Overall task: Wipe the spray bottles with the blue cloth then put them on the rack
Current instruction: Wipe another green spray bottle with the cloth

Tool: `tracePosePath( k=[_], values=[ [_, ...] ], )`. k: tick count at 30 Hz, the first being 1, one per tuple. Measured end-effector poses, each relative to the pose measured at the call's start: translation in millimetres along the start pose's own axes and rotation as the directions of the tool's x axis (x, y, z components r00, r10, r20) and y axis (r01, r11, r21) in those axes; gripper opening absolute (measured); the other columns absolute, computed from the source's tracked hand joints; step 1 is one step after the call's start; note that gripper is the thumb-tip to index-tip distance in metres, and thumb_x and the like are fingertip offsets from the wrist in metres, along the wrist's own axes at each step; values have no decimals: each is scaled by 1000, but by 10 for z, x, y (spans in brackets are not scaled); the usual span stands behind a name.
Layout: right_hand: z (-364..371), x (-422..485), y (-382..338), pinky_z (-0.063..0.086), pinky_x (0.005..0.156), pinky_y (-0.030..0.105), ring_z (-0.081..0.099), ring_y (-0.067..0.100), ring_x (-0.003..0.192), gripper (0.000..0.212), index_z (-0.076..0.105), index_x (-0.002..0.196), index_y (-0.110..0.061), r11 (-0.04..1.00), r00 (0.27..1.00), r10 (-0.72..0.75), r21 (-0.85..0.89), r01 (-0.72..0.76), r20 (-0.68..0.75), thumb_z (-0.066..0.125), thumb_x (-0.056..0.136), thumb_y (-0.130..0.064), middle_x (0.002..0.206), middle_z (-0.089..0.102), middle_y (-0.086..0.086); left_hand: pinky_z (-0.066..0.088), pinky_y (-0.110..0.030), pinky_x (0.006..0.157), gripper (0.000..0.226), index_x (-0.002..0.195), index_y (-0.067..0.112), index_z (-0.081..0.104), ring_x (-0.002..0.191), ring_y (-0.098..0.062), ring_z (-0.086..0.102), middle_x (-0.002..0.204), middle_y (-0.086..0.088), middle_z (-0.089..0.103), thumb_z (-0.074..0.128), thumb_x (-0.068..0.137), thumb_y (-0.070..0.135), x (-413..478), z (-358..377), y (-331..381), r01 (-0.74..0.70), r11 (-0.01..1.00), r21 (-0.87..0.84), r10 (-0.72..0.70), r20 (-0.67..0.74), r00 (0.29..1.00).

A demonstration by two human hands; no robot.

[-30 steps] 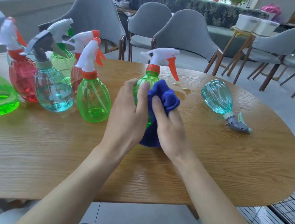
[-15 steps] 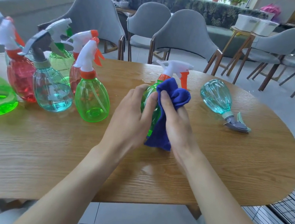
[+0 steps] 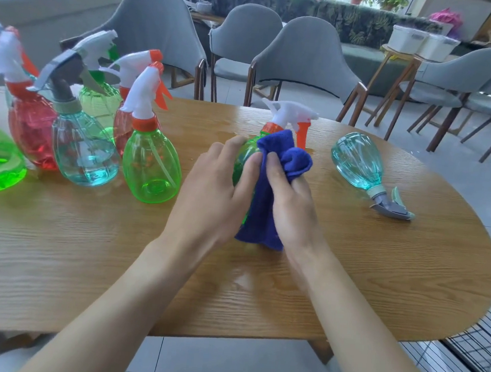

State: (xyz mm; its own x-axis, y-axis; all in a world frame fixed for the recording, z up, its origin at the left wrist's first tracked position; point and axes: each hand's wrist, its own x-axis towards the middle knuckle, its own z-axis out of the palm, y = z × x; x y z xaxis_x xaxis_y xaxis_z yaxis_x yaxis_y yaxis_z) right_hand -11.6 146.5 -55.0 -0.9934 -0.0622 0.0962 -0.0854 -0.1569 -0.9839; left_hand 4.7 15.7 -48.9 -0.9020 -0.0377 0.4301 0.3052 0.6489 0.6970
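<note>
Two grips, one tilted green clear plastic spray bottle (image 3: 244,156), cloth on!
Left grip (image 3: 217,189) curls round the bottle's belly; right grip (image 3: 293,207) pinches the blue cloth (image 3: 265,220) against its side, over the wooden worktop (image 3: 379,271). Right of the right grip, a teal clear spray bottle (image 3: 356,163) lies on its side; left of the left grip, a cluster of upright spray bottles (image 3: 93,148).

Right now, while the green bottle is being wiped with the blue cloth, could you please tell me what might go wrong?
The tilted green clear-plastic spray bottle, gripped by the left hand while the right hand presses the blue cloth on it, might slip. The teal clear-plastic bottle lying on its side on the wooden table could roll if bumped.
</note>
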Motion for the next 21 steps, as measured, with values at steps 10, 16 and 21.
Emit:
tracePosePath(
  k=[10,16,21],
  values=[
    [-110,35,-128,51,112,53,65,37,125,59,67,129,-3,863,990,132,485,-142,54,65,96,-52,132,68,20,51,-39,111,35,131,29,69,121,-6,68,123,12,76,42,115,41,-22,-76,134,244,810,-533,-91,297,951],
    [-105,12,-77,46,118,47,59,33,131,49,59,141,-6,784,976,161,581,-217,147,57,106,-39,140,60,19,53,-39,108,47,139,22,68,124,-13,69,133,2,74,47,110,52,35,-126,95,539,492,-684,-210,508,835],
    [-112,6,-133,57,100,46,70,32,120,64,63,138,1,811,973,172,538,-228,154,67,95,-46,129,71,17,59,-27,70,47,143,17,66,91,-15,71,122,0,72,51,108,45,43,-144,100,660,173,-731,-202,629,750]
  ],
)
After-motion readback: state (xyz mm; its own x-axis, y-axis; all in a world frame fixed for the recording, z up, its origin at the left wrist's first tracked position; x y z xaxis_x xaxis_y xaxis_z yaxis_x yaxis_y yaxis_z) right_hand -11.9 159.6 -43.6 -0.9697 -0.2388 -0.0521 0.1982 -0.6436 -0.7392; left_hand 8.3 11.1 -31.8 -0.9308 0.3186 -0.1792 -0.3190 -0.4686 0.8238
